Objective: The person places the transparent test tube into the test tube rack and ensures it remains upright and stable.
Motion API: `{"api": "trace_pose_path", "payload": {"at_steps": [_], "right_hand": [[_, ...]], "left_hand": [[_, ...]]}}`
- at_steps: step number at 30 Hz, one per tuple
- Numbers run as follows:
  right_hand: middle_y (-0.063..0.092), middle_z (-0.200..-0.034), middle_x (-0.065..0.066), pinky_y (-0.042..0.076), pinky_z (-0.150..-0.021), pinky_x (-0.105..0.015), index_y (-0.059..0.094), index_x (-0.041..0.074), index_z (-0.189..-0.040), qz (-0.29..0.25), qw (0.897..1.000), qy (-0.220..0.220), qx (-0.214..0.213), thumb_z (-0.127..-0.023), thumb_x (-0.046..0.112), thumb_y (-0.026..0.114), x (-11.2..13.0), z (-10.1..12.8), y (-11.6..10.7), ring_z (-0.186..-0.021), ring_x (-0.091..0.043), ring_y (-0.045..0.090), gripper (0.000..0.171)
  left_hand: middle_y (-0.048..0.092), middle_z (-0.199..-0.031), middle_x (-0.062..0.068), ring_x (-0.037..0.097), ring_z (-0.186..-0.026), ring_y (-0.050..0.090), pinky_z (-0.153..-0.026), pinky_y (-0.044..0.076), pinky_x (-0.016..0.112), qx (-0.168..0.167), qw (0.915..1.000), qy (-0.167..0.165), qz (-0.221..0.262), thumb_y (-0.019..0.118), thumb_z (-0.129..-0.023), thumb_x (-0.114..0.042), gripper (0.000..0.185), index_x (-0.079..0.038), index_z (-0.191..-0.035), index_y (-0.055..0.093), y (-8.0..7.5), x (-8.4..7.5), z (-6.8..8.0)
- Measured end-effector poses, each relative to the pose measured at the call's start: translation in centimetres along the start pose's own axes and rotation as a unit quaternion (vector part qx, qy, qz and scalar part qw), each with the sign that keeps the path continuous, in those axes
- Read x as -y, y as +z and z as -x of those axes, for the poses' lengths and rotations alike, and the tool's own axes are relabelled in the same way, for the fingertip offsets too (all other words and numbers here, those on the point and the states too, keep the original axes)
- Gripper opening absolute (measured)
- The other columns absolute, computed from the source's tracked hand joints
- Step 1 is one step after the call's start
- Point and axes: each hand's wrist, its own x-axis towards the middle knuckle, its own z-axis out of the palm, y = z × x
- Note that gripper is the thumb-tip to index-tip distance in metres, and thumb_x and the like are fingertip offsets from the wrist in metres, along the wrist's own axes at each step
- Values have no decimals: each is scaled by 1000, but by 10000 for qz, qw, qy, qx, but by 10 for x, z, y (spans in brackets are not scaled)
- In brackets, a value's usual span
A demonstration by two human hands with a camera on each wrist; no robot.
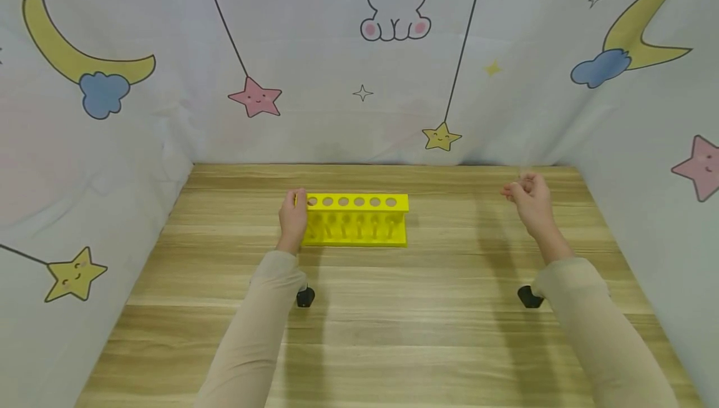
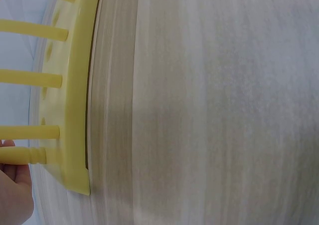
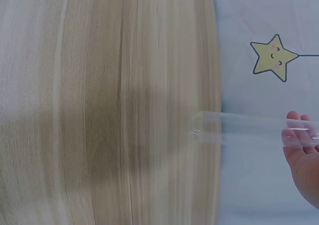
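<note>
yellow plastic test tube rack (image 1: 356,219) sits at the centre of the wooden desk (image 1: 393,333), all six holes on top unfilled. the left hand (image 1: 293,218) grips its left end. right of centre, the right hand (image 1: 530,199) pinches a clear glass test tube (image 3: 239,127) in the air, well apart from the rack; no tube is seated yet.
</note>
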Motion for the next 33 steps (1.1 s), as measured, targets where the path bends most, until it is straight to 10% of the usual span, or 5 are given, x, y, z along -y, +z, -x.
{"api": "trace_pose_path", "payload": {"at_steps": [8, 33], "right_hand": [[55, -82, 3, 47, -69, -11, 37, 14, -96, -398, 9991, -138, -28, -88, 4, 42, 5, 0, 3, -73, -1, 60, 14], [59, -85, 15, 38, -75, -13, 40, 12, -104, 715, 9953, -617, 218, -90, 20, 49, 16, 7, 14, -85, 0, 54, 18]], "left_hand": [[59, -97, 11, 20, -79, 44, -65, 32, 26, 54, 10000, -48, 14, 33, -94, -40, 36, -9, -104, 50, 0, 1, -2], [58, -94, 12, 18, -72, 39, -64, 32, 26, -32, 9999, 95, -16, 33, -94, -38, 36, -7, -99, 50, 0, 2, -1]]}}
